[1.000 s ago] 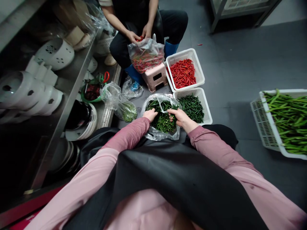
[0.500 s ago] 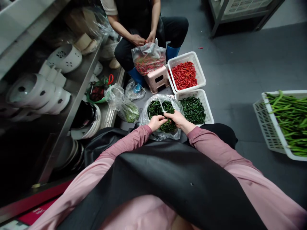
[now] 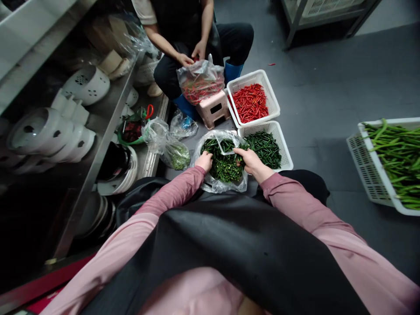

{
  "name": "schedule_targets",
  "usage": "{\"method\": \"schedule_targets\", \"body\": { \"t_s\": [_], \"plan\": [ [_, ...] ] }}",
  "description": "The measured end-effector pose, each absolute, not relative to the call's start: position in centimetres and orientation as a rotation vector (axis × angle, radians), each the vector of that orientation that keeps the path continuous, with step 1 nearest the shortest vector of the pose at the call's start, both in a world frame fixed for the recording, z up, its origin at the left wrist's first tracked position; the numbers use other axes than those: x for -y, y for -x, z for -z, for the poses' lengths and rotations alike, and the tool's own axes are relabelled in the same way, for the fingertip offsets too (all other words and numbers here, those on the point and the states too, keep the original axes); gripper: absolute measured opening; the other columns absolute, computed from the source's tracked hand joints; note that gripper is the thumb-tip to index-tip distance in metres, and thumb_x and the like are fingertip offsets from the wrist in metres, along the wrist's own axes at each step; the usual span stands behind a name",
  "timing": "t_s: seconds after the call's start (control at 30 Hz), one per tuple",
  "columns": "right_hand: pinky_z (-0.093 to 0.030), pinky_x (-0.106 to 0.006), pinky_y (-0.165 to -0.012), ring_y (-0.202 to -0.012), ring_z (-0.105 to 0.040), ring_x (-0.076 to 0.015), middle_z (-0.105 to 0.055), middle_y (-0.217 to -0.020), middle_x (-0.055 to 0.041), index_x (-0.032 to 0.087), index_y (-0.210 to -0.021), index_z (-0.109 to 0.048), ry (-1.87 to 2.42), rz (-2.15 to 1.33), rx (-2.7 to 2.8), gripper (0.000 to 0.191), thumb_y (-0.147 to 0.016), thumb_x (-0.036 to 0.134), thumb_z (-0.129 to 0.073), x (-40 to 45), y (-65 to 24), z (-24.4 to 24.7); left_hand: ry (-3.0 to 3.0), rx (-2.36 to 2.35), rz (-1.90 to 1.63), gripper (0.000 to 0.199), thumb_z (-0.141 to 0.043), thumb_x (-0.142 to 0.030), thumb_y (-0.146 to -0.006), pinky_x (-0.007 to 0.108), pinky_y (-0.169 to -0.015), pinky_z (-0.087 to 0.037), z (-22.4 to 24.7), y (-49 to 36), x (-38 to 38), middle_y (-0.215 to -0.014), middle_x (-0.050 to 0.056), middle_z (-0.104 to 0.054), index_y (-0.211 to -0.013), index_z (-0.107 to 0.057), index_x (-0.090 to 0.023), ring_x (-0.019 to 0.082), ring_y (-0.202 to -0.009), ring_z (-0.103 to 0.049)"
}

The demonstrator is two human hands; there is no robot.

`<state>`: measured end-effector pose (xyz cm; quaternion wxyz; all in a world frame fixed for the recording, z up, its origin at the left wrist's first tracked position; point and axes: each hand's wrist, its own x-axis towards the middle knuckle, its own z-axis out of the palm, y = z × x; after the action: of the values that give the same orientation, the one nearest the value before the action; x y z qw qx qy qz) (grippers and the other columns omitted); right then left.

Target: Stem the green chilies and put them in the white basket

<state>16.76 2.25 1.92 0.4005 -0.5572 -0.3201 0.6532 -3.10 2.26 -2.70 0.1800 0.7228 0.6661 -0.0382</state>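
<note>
A clear plastic bag (image 3: 241,184) stands open in front of me, filled with green chilies and stems (image 3: 226,169). My left hand (image 3: 204,161) is at the bag's left side, fingers bent down among the green chilies; what they hold, if anything, is hidden. On the right side, my right hand (image 3: 248,160) has its thumb and fingers pressed together over the bag's edge, with something too small to name. Touching the bag's right side is a white basket (image 3: 286,151) of green chilies (image 3: 265,148). Behind it sits another white basket (image 3: 274,101) of red chilies (image 3: 251,103).
Opposite, a seated person (image 3: 183,26) handles a bag of red chilies (image 3: 201,85) on a pink stool (image 3: 212,107). Steel shelving (image 3: 111,116) with white containers stands left. A basket of long green vegetables (image 3: 393,157) lies right. Tied plastic bags (image 3: 177,155) lie left of my bag.
My hands have moved apart: the left one went left and down into the chilies, the right one slightly right. More of the bag's contents shows between them. The view has shifted slightly.
</note>
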Motion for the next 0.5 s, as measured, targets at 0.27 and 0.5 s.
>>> {"method": "schedule_targets", "body": {
  "t_s": [0.27, 0.5],
  "plan": [
    [-0.028, -0.021, -0.034, -0.038, -0.041, -0.0079, -0.051, -0.052, 0.004, 0.016, -0.071, -0.05, 1.314, -1.851, 0.613, 0.015, -0.07, 0.018, -0.065, -2.6, -16.6, -2.2, -2.343, -1.703, 0.5, 0.034, -0.034, -0.014, -0.089, 0.032, -0.08, -0.047, 5.5, 4.4, -3.8, -0.118, 0.012, -0.048, -0.117, -0.052, -0.019, 0.02, -0.101, -0.053],
    [-0.028, -0.02, -0.033, -0.038, -0.043, -0.0074, -0.053, -0.052, 0.0043, 0.016, -0.074, -0.05, 1.364, -1.829, 0.638, 0.014, -0.07, 0.015, -0.064, -2.6, -16.5, -2.0, -2.395, -1.582, 0.599, 0.03, -0.039, -0.021, -0.089, 0.028, -0.08, -0.045, 5.2, 4.3, -4.2, -0.111, 0.009, -0.049, -0.111, -0.06, -0.022, 0.018, -0.097, -0.054]
  ]
}}
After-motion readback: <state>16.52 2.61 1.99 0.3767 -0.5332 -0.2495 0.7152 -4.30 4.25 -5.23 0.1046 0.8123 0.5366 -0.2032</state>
